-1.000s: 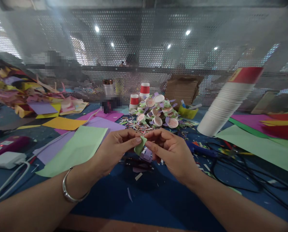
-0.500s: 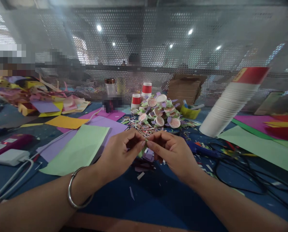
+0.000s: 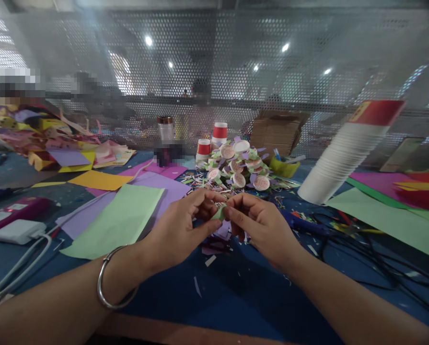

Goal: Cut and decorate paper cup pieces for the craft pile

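My left hand [image 3: 180, 230] and my right hand [image 3: 259, 225] meet over the blue table [image 3: 236, 297], fingertips pinched together on a small green paper piece [image 3: 219, 213]. Most of the piece is hidden between the fingers. A silver bangle [image 3: 108, 282] circles my left wrist. Purple paper scraps [image 3: 221, 232] lie on the table just under the hands. Beyond the hands sits a heap of paper-flower cups [image 3: 239, 170] with round white lids and green and purple petals.
Light green paper sheet [image 3: 117, 223] and purple sheets lie at left, orange paper [image 3: 99, 179] behind. A leaning stack of white cups [image 3: 343, 153] stands at right, black cables [image 3: 361, 244] below it. White charger [image 3: 15, 231] at far left. Perforated metal screen [image 3: 214, 86] behind.
The green piece, plainly showing between my fingers a second ago, is now folded in and mostly hidden. Both hands have shifted slightly up and right, staying pinched together.
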{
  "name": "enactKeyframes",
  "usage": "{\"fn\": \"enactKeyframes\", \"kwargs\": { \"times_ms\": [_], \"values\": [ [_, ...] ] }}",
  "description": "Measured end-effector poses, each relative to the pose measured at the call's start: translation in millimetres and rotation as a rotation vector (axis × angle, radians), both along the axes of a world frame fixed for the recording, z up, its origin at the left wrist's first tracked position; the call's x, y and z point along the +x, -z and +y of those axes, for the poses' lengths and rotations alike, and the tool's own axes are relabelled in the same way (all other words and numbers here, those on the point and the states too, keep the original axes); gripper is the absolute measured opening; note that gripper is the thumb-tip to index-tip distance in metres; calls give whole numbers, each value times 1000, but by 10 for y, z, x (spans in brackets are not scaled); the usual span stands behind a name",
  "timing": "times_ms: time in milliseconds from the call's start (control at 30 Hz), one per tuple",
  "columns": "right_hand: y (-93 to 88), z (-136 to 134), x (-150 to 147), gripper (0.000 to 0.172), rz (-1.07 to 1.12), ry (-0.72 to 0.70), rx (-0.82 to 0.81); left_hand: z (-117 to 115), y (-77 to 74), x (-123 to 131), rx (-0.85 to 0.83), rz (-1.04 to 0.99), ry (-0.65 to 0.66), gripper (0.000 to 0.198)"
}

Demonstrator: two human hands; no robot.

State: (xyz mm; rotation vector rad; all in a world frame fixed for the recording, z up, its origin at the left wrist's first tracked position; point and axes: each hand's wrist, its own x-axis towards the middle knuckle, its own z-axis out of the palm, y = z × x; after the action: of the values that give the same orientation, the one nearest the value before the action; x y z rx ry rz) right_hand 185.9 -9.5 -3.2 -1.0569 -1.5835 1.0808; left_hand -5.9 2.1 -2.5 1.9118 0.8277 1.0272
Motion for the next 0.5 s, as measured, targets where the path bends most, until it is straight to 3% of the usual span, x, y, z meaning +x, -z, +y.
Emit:
{"fn": "enactKeyframes", "kwargs": {
  "times_ms": [200,500],
  "values": [
    [30,24,28,32,-4,-2,-15,19,-43,-18,-194,-26,55,45],
    [64,61,67,26,10,4,-25,79,-28,-13,-292,0,47,36]
  ]
}}
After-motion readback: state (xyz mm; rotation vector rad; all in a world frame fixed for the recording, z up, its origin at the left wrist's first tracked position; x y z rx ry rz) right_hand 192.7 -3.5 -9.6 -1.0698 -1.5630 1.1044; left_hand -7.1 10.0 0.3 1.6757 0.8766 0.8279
